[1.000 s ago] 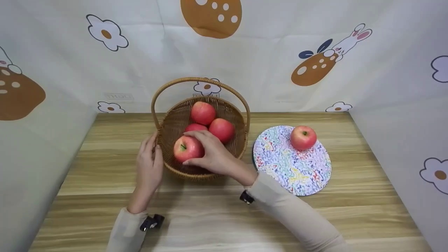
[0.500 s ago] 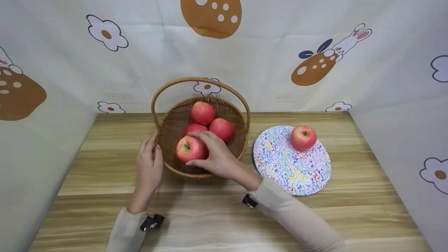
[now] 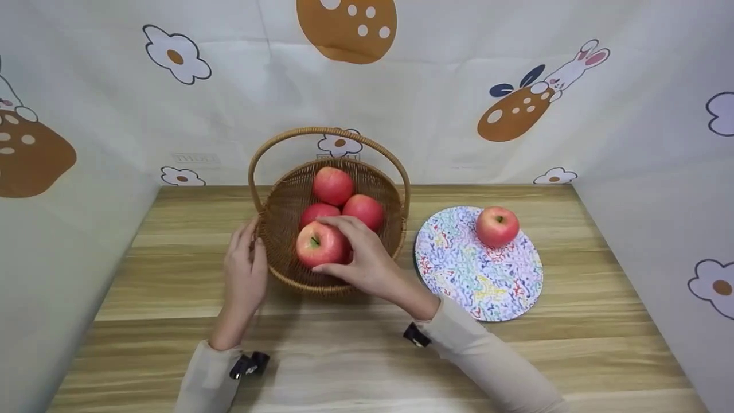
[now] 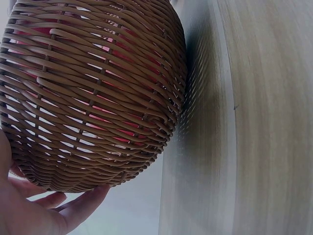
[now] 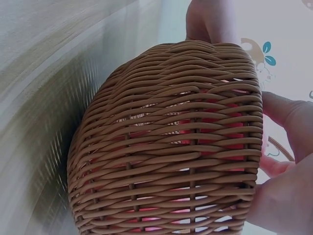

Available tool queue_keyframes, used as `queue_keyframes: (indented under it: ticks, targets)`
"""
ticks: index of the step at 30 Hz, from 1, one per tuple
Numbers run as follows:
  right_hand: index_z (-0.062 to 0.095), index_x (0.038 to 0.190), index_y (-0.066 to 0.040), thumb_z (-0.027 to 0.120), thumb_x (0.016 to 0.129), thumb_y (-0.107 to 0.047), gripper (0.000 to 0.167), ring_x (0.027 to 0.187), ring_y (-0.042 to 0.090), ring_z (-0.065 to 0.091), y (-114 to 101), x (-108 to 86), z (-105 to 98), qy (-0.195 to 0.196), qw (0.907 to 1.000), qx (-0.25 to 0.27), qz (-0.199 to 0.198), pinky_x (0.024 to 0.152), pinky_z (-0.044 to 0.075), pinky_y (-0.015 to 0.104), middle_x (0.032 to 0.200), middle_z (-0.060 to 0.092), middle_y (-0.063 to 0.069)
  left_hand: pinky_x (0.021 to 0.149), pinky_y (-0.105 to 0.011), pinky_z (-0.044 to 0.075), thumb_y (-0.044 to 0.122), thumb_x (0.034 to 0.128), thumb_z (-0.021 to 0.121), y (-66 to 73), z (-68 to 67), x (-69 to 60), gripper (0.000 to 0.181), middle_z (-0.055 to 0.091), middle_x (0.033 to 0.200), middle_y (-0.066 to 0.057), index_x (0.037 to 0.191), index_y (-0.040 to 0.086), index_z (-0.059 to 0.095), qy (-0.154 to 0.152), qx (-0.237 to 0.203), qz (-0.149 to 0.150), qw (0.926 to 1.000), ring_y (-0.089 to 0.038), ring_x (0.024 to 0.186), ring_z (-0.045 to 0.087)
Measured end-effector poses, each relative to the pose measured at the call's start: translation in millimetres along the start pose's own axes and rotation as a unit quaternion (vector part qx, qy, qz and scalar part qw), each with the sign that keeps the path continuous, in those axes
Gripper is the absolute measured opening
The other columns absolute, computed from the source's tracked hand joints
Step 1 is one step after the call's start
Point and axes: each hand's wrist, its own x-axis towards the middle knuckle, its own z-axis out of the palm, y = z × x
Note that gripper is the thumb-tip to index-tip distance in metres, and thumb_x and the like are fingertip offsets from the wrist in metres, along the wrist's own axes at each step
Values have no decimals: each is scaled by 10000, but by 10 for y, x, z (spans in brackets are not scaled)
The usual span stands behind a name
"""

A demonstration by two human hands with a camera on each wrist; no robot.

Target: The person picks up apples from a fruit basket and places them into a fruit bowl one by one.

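Presently, the right hand (image 3: 370,261) is pinching an apple (image 3: 321,245) over the basket (image 3: 280,221), loose-fingered left hand (image 3: 243,278) touching its side, steady carrying likely needed next.

Pale printed walls (image 3: 447,103), wood-grain tabletop (image 3: 344,355)

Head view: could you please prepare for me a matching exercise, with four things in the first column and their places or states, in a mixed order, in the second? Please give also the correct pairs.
Column one
1. left hand
2. right hand
3. round patterned disc
4. curved handle

Column two
A. arches above the basket
B. has a single apple lying on it
C. touches the basket's outer side
D. holds the front apple

Right pairs: 1-C, 2-D, 3-B, 4-A
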Motion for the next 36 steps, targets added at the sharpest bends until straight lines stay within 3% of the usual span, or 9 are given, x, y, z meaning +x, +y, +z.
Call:
queue_keyframes:
  ticks: [36]
  targets:
    - [618,1405,-63,945,793,-198,707,1336,215,563,9,-269,-152,480,9987,82,133,1138,473,429,1431,626,72,1023,-608,533,-43,1035,460,5,-5,-4,451,566,1426,-311,1476,-97,536,-107,-111,-137,9998,-464,1254,604]
